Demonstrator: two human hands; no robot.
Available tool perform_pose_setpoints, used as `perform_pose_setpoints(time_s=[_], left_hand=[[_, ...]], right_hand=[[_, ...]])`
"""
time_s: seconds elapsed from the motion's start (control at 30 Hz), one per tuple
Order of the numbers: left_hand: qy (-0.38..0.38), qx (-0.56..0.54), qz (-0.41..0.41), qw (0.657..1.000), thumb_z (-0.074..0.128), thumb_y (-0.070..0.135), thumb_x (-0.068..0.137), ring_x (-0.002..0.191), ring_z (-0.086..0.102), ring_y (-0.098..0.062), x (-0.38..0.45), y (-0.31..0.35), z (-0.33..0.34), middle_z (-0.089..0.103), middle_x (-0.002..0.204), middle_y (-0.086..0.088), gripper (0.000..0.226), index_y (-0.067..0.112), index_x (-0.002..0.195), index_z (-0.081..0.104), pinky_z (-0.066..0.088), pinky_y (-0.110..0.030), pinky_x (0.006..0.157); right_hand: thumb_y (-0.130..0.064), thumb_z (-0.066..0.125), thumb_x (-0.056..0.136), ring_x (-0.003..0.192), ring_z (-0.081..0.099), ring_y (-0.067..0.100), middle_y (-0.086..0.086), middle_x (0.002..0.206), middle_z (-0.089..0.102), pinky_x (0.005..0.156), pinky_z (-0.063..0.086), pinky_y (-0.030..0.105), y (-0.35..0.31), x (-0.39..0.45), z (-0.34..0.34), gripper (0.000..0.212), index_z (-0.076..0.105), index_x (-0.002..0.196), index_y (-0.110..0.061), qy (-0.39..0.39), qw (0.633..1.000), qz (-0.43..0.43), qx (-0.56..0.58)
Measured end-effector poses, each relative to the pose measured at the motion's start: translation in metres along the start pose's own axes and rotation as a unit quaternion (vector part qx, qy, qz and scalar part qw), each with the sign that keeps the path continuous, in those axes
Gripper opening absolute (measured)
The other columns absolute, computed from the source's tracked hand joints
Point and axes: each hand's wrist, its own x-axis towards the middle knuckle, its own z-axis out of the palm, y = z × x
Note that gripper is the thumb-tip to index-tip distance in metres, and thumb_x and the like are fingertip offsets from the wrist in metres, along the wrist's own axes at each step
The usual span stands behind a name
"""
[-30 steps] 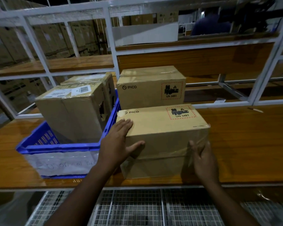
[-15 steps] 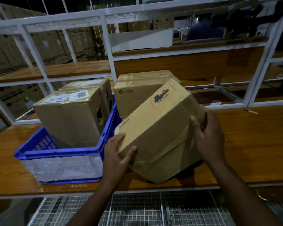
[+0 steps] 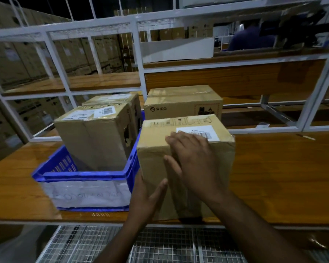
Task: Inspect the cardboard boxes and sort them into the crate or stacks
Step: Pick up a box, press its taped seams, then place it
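Observation:
A brown cardboard box point(image 3: 222, 158) stands on end at the front of the wooden bench, a white barcode label on its top face. My left hand point(image 3: 147, 198) grips its lower left corner. My right hand point(image 3: 194, 164) lies flat across its front face, fingers spread toward the top edge. Behind it sits a second PICO box point(image 3: 182, 103). To the left, a blue crate point(image 3: 84, 175) holds two taller cardboard boxes point(image 3: 95, 135), the nearer one torn on its right side.
The wooden bench point(image 3: 283, 177) stretches to the right of the held box. A white metal frame point(image 3: 139, 76) with an upper shelf rises behind. Wire mesh point(image 3: 160, 245) lies below the bench edge. A person in blue point(image 3: 249, 38) sits far behind.
The box lay flat under both hands, was lifted and tilted, and now stands on end with the labelled face up. My right hand moved from its right side to its front.

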Motion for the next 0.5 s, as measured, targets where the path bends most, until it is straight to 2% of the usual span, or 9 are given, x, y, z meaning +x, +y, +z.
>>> perform_pose_setpoints(time_s=[0.1,0.17,0.23,0.27,0.33,0.4,0.5], left_hand=[[0.047,0.042,0.059,0.996,0.064,0.075,0.079,0.148,0.033,-0.011,0.018,0.026,-0.015,0.025,0.164,0.013,0.100,0.043,0.158,0.012,0.043,-0.051,0.113],[0.067,0.101,0.153,0.981,0.070,0.058,0.085,0.153,0.023,-0.015,0.028,0.047,-0.025,0.014,0.169,0.008,0.103,0.028,0.162,0.009,0.035,-0.049,0.119],[0.062,0.183,0.253,0.948,0.071,0.042,0.088,0.154,0.019,-0.016,0.040,0.067,-0.033,0.019,0.168,-0.001,0.091,0.014,0.160,0.022,0.027,-0.041,0.123],[0.046,0.213,0.280,0.935,0.069,0.041,0.090,0.154,0.021,-0.015,0.045,0.073,-0.035,0.025,0.166,-0.003,0.083,0.013,0.158,0.029,0.028,-0.039,0.123],[0.003,0.259,0.286,0.922,0.059,0.048,0.094,0.147,0.034,-0.012,0.055,0.076,-0.036,0.041,0.158,0.001,0.066,0.019,0.151,0.044,0.039,-0.044,0.116],[0.000,0.314,0.285,0.905,0.053,0.053,0.096,0.135,0.049,-0.012,0.060,0.071,-0.035,0.056,0.145,0.003,0.055,0.022,0.140,0.058,0.048,-0.047,0.106],[0.026,0.322,0.293,0.900,0.055,0.052,0.095,0.126,0.055,-0.012,0.060,0.066,-0.031,0.064,0.135,0.003,0.048,0.022,0.132,0.065,0.047,-0.040,0.105]], right_hand=[[-0.049,0.050,0.097,0.139,0.040,0.012,-0.005,0.147,0.052,0.115,0.013,0.030,-0.005,0.002,0.002,0.050,0.051,0.141,-0.026,-0.003,1.000,0.001,0.009],[-0.051,0.048,0.098,0.137,0.043,0.011,-0.005,0.144,0.055,0.114,0.015,0.030,-0.003,0.004,0.000,0.050,0.055,0.139,-0.024,0.001,1.000,0.004,0.020],[-0.051,0.044,0.100,0.134,0.047,0.011,-0.003,0.140,0.059,0.112,0.020,0.030,-0.002,0.006,-0.003,0.049,0.059,0.136,-0.022,0.009,0.999,0.009,0.036],[-0.052,0.041,0.100,0.132,0.049,0.012,-0.003,0.137,0.061,0.112,0.023,0.031,0.000,0.007,-0.004,0.050,0.061,0.134,-0.021,0.013,0.999,0.014,0.044],[-0.053,0.037,0.099,0.130,0.052,0.014,-0.001,0.134,0.064,0.112,0.027,0.034,0.005,0.007,-0.006,0.053,0.063,0.131,-0.019,0.017,0.999,0.024,0.045],[-0.050,0.042,0.099,0.129,0.054,0.016,0.001,0.133,0.065,0.112,0.030,0.038,0.009,0.008,-0.005,0.049,0.064,0.130,-0.018,0.016,0.999,0.024,0.034],[-0.047,0.047,0.098,0.127,0.056,0.015,0.001,0.131,0.066,0.110,0.032,0.037,0.010,0.008,-0.005,0.045,0.065,0.128,-0.018,0.016,0.999,0.027,0.028]])
